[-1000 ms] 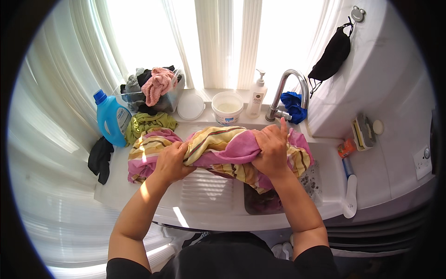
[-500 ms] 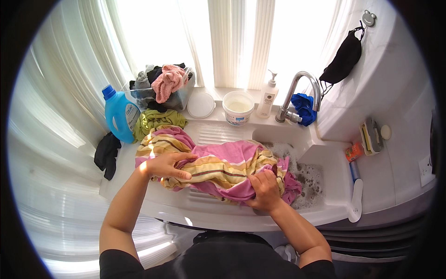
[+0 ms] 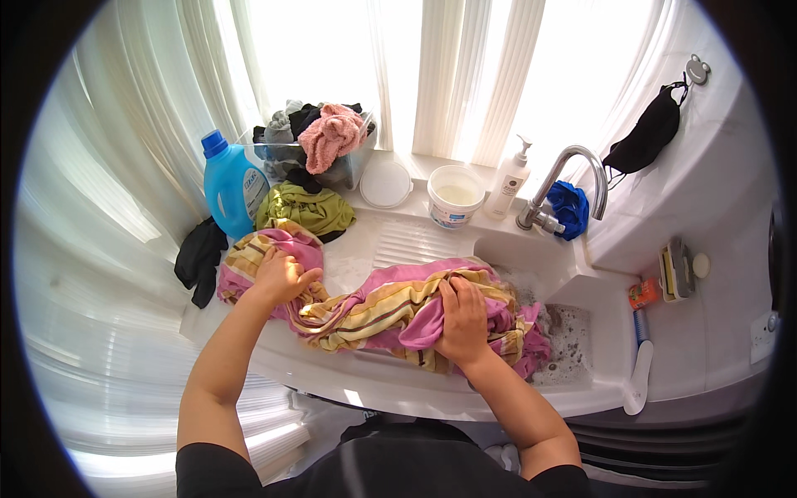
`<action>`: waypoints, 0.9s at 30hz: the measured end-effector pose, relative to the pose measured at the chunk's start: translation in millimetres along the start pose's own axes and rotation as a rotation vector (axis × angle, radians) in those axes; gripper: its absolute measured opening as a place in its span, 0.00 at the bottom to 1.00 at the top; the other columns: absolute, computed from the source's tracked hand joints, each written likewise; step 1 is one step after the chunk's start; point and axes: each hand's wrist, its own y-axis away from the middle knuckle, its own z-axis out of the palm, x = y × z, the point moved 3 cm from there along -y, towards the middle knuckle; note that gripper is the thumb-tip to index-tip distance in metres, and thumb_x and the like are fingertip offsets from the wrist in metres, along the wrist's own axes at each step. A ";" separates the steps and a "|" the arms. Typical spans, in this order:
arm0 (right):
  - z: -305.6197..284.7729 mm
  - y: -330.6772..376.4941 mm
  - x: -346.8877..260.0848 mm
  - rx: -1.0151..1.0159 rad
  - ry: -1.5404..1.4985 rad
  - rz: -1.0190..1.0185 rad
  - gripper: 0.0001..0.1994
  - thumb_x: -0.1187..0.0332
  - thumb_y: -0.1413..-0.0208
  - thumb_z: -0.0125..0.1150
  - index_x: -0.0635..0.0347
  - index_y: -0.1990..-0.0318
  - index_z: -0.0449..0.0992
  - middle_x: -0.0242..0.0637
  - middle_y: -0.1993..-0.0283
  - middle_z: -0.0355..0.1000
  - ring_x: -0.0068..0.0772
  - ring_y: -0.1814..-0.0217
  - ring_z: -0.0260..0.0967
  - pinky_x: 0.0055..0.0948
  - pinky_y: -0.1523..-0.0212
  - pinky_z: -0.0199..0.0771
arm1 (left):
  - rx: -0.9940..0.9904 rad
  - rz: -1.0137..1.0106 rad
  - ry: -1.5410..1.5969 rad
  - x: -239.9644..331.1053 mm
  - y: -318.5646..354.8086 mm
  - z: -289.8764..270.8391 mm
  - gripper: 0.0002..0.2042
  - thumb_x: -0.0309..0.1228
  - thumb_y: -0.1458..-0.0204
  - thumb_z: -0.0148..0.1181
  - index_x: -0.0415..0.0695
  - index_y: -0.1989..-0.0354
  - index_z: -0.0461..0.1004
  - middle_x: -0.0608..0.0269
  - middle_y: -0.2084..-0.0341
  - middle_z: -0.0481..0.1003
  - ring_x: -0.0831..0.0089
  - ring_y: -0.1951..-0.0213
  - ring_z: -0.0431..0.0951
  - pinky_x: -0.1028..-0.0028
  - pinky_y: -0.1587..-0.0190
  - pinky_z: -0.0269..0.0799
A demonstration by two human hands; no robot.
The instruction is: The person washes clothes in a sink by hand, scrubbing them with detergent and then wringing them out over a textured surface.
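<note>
A wet cloth (image 3: 378, 311) with pink areas and yellow stripes lies twisted across the ribbed washboard of the white sink (image 3: 398, 236). Its left end is bunched under my left hand (image 3: 284, 276), whose fingers are curled into the folds with the thumb out to the right. My right hand (image 3: 463, 322) grips the cloth nearer the basin, its fingers bent over a pink fold. Beyond that hand the cloth's right end hangs toward soapy, greyish water (image 3: 569, 340) in the basin. Between my hands the cloth is drawn into a narrow rope.
Behind the cloth are a blue detergent bottle (image 3: 235, 187), green cloth (image 3: 307, 207), a clear bin (image 3: 361, 162) of clothes, a white lid (image 3: 386, 184), a white tub (image 3: 455, 195) and a pump bottle (image 3: 507, 184). The faucet (image 3: 573, 158) arches at right, near a brush (image 3: 638, 378).
My left hand has moved left and closed into the cloth's left end, drawing the middle thinner. My right hand has shifted up onto another fold. The whole view has moved slightly.
</note>
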 end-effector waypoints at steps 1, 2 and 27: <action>7.5 0.0 -3.4 0.022 0.008 0.004 0.35 0.60 0.62 0.68 0.62 0.43 0.65 0.48 0.43 0.62 0.53 0.39 0.59 0.48 0.37 0.56 | 0.069 -0.068 -0.089 -7.1 10.1 -8.3 0.33 0.57 0.41 0.40 0.44 0.84 0.80 0.54 0.72 0.80 0.56 0.59 0.74 0.53 0.47 0.59; 14.4 -0.4 -5.5 0.044 0.030 0.002 0.32 0.63 0.61 0.66 0.61 0.44 0.68 0.46 0.44 0.64 0.51 0.41 0.61 0.46 0.40 0.59 | 0.048 -0.136 -0.058 -7.9 10.5 -12.7 0.34 0.58 0.42 0.41 0.43 0.83 0.80 0.52 0.73 0.79 0.55 0.57 0.75 0.50 0.47 0.59; 35.0 -12.0 13.0 -0.496 -0.067 -0.043 0.28 0.45 0.62 0.65 0.64 0.65 0.77 0.51 0.60 0.73 0.50 0.54 0.71 0.48 0.51 0.69 | 0.592 0.307 0.384 183.3 -22.6 29.2 0.12 0.42 0.49 0.60 0.48 0.76 0.74 0.61 0.76 0.72 0.61 0.70 0.73 0.60 0.61 0.66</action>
